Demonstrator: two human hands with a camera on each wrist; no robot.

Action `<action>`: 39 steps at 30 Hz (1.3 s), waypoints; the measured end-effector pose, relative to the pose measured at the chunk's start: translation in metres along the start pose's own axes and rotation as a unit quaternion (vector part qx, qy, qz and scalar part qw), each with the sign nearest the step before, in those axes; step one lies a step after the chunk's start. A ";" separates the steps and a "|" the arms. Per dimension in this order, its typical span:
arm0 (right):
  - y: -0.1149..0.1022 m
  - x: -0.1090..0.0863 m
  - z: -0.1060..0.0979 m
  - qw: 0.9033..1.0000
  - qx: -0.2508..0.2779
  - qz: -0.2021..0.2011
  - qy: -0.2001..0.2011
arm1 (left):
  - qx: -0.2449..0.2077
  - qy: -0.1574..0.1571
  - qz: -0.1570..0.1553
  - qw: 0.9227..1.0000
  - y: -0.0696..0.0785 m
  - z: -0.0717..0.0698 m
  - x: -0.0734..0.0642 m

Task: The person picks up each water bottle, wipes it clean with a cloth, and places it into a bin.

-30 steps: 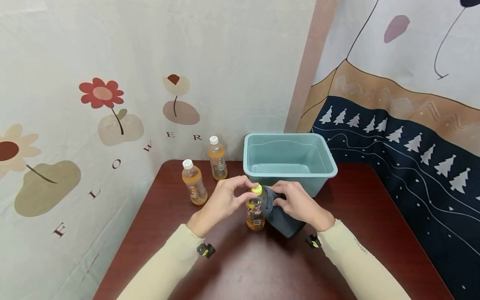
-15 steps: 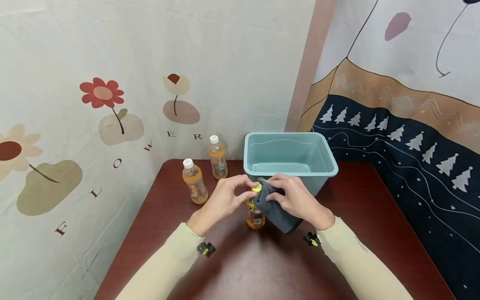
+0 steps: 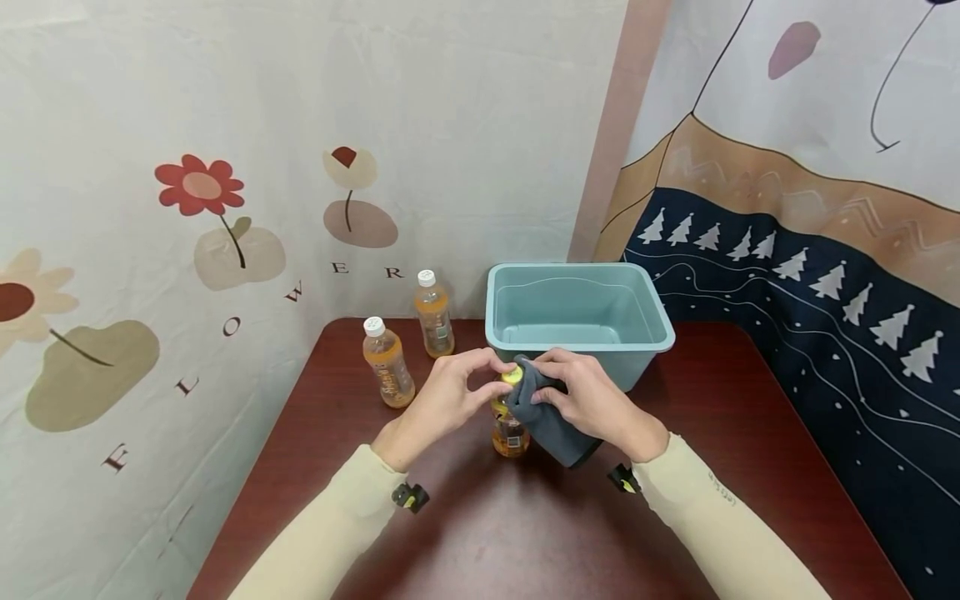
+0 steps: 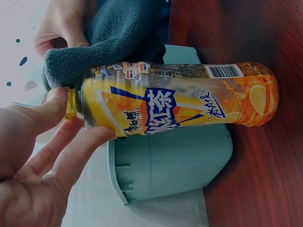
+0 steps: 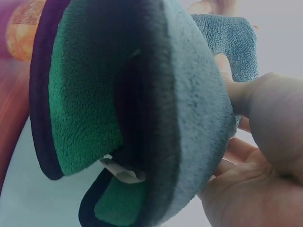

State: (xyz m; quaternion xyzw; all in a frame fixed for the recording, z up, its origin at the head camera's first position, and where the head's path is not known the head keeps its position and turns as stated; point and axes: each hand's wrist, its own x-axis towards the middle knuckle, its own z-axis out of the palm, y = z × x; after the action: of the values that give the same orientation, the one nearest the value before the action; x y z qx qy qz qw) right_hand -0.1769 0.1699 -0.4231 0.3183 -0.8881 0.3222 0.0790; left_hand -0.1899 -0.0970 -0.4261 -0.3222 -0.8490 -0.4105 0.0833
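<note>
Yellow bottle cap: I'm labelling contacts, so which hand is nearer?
Left. The left hand pinches the yellow cap; the right hand is to its right, gripping the gray cloth.

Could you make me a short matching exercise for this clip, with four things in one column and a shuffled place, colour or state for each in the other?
Things:
1. left hand
2. gray cloth
3. tub
4. rear white-capped bottle

Places, colours, states:
A. bunched in the right hand
B. standing upright, left of the light blue container
C. pinching a yellow cap
D. light blue, open at the top

Right pairs: 1-C, 2-A, 3-D, 4-B.
</note>
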 end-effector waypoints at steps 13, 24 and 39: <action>0.012 -0.010 0.009 0.999 -0.032 0.021 -0.030 | 0.014 -0.002 0.003 1.000 0.001 0.000 0.000; 0.035 -0.017 0.033 0.996 -0.041 0.034 -0.071 | 0.025 -0.007 0.000 1.000 0.003 0.000 0.001; 0.056 -0.022 0.075 0.988 -0.087 0.019 -0.124 | 0.035 -0.006 0.018 0.999 0.002 0.000 0.001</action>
State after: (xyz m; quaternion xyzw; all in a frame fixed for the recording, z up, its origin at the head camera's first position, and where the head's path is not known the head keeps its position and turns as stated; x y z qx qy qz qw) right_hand -0.1896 0.1675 -0.5179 0.3306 -0.9215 0.2033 -0.0107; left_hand -0.1896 -0.0961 -0.4242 -0.3363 -0.8577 -0.3766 0.0968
